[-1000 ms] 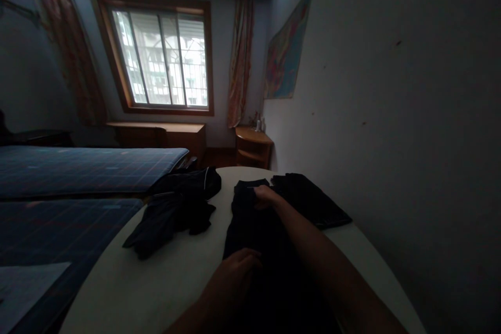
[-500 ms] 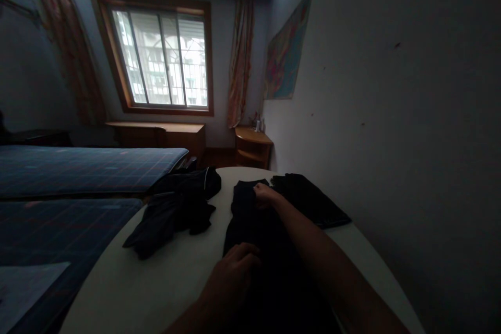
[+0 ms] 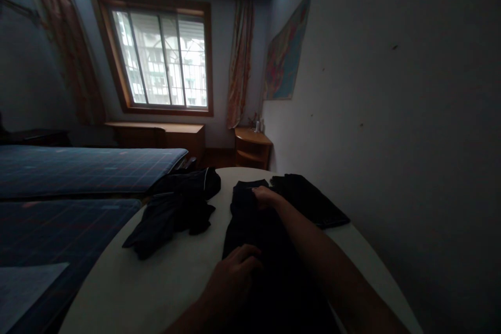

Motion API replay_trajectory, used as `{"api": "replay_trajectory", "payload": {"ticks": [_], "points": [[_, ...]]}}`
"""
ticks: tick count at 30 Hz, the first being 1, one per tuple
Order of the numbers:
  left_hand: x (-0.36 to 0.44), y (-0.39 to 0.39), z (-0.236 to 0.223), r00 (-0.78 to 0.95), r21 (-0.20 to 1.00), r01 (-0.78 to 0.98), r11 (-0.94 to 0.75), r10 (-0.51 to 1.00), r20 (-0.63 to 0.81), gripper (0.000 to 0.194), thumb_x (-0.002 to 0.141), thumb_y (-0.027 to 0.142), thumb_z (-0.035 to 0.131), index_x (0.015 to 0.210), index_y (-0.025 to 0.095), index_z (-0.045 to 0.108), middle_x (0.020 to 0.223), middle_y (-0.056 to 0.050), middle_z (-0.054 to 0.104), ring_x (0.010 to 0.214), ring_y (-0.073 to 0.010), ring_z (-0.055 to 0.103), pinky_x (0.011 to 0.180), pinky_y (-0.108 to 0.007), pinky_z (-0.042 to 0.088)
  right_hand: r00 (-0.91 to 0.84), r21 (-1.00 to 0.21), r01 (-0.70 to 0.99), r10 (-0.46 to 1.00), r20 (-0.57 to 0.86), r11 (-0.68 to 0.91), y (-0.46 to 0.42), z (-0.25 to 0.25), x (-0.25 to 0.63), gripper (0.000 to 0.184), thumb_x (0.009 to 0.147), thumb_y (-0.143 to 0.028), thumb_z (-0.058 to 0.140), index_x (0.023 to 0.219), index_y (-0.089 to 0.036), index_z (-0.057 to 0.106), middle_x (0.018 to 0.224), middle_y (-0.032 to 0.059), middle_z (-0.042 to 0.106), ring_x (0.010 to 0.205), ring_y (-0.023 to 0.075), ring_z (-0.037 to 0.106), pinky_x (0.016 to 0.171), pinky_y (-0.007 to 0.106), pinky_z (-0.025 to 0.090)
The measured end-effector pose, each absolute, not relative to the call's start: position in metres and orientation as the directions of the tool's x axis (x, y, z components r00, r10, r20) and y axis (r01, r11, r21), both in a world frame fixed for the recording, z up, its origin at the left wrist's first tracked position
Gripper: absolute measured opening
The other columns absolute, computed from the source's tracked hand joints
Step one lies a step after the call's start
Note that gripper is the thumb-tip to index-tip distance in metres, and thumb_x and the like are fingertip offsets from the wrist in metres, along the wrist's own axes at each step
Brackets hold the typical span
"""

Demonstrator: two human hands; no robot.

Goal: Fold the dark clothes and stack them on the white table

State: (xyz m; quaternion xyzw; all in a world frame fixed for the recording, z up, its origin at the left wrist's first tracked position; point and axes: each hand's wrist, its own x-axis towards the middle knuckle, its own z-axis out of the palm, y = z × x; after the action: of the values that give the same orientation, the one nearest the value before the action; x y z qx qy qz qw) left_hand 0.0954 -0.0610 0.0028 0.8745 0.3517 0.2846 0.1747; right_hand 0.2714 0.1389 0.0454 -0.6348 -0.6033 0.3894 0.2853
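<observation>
Head view: a dark garment [image 3: 243, 214], apparently being straightened

At the left, a plaid mattress [image 3: 90, 167] stood beyond the round, pale counter [image 3: 156, 287]. On the counter's left side lay crumpled dark clothes [image 3: 168, 214], apart from the garment. The garment itself ran from near to far along the middle of the counter, its near part lost in deep shadow.

The left hand [image 3: 237, 271] was over the garment's left edge, about midway along, its fingers bent; whether they pinched any fabric could not be told. Farther off and to the right, the right hand [image 3: 264, 197] was at the far end, its fingers curled together and seemingly clamped on the cloth, with the forearm stretched over the garment's right side. Just right of that lay a flatter dark cloth [image 3: 309, 201], near the wall [image 3: 371, 177].

The step in hand looked like arranging the fabric along its length. A next move would call for a sure hold at the far end and light, flat pressure from the left hand, so that the layers did not slip or bunch.
</observation>
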Motion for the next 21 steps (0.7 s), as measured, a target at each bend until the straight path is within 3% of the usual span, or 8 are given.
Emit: {"api": "replay_trajectory", "payload": {"ticks": [3, 6, 10, 15, 19, 21], "points": [[0.096, -0.062, 0.004, 0.583, 0.505, 0.535, -0.677, 0.728, 0.359, 0.052, 0.07, -0.008, 0.039, 0.103, 0.023, 0.065, 0.126, -0.001, 0.062, 0.11, -0.0166, 0.06, 0.093, -0.03, 0.052, -0.037, -0.818, 0.538, 0.964, -0.264, -0.204, 0.137, 0.045, 0.27, 0.012, 0.088, -0.025, 0.063, 0.089, -0.014, 0.068, 0.073, 0.0045, 0.067, 0.06, 0.0154, 0.064, 0.056, 0.028, 0.055], [0.096, -0.063, 0.009, 0.567, 0.493, 0.592, -0.637, 0.764, 0.308, 0.056, 0.068, -0.008, 0.041, 0.108, 0.023, 0.065, 0.13, -0.002, 0.061, 0.112, -0.0184, 0.059, 0.095, -0.032, 0.051, -0.048, -0.832, 0.512, 0.96, -0.277, -0.215, 0.136, 0.045, 0.271, 0.016, 0.087, -0.019, 0.064, 0.102, -0.015, 0.068, 0.083, 0.0039, 0.07, 0.063, 0.0134, 0.064, 0.059, 0.026, 0.053], [0.091, -0.061, 0.02, 0.475, 0.457, 0.705, -0.543, 0.839, 0.264, 0.053, 0.074, -0.006, 0.042, 0.109, 0.024, 0.067, 0.128, -0.003, 0.062, 0.113, -0.0201, 0.059, 0.095, -0.034, 0.05, -0.063, -0.867, 0.474, 0.977, -0.205, -0.152, 0.139, 0.047, 0.27, 0.02, 0.087, -0.027, 0.066, 0.103, -0.014, 0.068, 0.089, 0.0041, 0.071, 0.07, 0.0124, 0.064, 0.061, 0.021, 0.05], [0.074, -0.055, 0.037, 0.353, 0.386, 0.819, -0.424, 0.903, 0.245, 0.05, 0.083, -0.004, 0.039, 0.108, 0.026, 0.07, 0.123, -0.006, 0.064, 0.111, -0.0215, 0.061, 0.091, -0.035, 0.051, -0.096, -0.905, 0.417, 0.986, -0.138, -0.086, 0.144, 0.048, 0.268, 0.026, 0.092, -0.037, 0.059, 0.091, -0.014, 0.07, 0.081, 0.0039, 0.071, 0.066, 0.013, 0.063, 0.061, 0.021, 0.05], [0.059, -0.051, 0.047, 0.293, 0.321, 0.882, -0.344, 0.936, 0.197, 0.072, 0.083, -0.004, 0.039, 0.142, 0.036, 0.048, 0.128, -0.008, 0.058, 0.109, -0.0227, 0.061, 0.085, -0.034, 0.052, -0.073, -0.931, 0.364, 0.997, -0.04, -0.011, 0.148, 0.047, 0.266, 0.028, 0.091, -0.041, 0.059, 0.096, -0.015, 0.069, 0.089, 0.0045, 0.072, 0.073, 0.0137, 0.064, 0.065, 0.022, 0.05], [0.053, -0.05, 0.05, 0.318, 0.302, 0.883, -0.358, 0.932, 0.174, 0.08, 0.083, -0.005, 0.038, 0.147, 0.042, 0.037, 0.13, -0.007, 0.054, 0.105, -0.0212, 0.063, 0.083, -0.033, 0.052, -0.04, -0.938, 0.346, 0.999, 0.016, 0.029, 0.149, 0.048, 0.263, 0.03, 0.089, -0.039, 0.062, 0.106, -0.015, 0.066, 0.094, 0.005, 0.071, 0.078, 0.0137, 0.064, 0.068, 0.021, 0.05]]}}
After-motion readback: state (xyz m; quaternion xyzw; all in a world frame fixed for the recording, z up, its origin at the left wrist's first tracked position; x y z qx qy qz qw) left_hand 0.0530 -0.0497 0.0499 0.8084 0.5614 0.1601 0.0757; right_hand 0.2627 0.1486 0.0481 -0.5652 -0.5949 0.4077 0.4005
